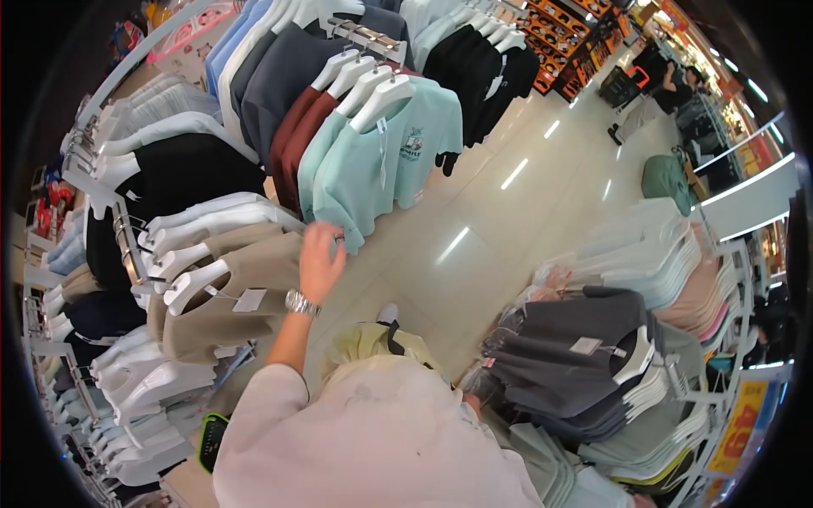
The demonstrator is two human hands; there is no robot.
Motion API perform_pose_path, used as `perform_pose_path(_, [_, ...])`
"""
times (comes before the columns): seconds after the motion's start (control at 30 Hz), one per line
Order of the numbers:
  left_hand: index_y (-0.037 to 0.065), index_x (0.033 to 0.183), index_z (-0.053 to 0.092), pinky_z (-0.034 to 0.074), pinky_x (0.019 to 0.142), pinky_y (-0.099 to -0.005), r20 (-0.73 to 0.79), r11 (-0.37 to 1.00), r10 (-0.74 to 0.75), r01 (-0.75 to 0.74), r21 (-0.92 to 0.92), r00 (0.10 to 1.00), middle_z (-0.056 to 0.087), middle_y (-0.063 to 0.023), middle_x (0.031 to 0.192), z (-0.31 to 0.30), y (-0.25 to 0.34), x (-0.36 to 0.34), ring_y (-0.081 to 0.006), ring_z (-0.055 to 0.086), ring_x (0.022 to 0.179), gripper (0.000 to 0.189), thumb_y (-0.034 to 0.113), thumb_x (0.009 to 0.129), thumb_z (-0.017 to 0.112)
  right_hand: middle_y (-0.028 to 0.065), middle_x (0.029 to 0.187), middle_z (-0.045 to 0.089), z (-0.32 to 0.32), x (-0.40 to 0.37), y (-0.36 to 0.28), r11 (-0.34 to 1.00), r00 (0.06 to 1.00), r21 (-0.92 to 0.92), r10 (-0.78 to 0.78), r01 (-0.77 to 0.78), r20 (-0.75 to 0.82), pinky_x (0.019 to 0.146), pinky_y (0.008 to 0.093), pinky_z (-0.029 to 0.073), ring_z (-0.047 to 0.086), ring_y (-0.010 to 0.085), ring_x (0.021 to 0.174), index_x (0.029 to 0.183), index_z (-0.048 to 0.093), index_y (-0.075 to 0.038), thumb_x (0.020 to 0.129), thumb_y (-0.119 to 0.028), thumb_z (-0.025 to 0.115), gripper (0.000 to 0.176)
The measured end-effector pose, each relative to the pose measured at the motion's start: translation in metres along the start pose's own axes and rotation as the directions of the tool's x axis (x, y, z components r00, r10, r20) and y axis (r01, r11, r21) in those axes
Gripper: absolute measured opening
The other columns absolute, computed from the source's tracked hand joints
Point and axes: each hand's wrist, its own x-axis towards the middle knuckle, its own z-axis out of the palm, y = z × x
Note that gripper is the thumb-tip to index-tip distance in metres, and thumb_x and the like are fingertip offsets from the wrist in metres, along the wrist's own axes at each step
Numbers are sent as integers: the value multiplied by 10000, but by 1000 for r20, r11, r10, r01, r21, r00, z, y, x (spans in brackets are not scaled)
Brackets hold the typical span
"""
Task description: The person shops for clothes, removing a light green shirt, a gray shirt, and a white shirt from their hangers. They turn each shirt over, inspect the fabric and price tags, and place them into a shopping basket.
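My left hand [323,261], with a metal watch [302,302] at the wrist, is raised beside the lower sleeve of a mint green shirt [373,161]. Its fingers are bent, and whether they touch the cloth is not clear. Brown shirts [246,288] on white hangers are just left of that hand. Of my right hand [472,405] only a small part shows, low beside my body near the grey shirts [567,347]; its fingers are hidden.
Dark shirts [478,72] hang beyond the mint ones. A person [669,97] is at the upper right near a black basket [622,87]. A green bag [666,179] lies by the right racks. Tiled floor [474,220] runs between the racks.
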Motion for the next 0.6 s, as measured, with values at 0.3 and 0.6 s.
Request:
perform_pose_path(0.3, [17,1202,402,456,730,-410,-123,884,-389,408,230,913,498,-184,1020,49,-46,80,-355,545,864,513,296,805,571,28,576,529,-49,109,-281,965,966,66,-251,255,-67,455,258,395,475,102,479,738,560,-13,795,-189,572,185])
perform_pose_path(0.6, [13,710,496,422,589,-465,-112,879,-390,406,251,914,548,-181,646,70,-77,54,-372,543,645,228,214,805,544,41,665,562,17,100,-648,481,452,14,-834,877,315,570,242,420,513,90,612,939,582,1,836,-194,544,223])
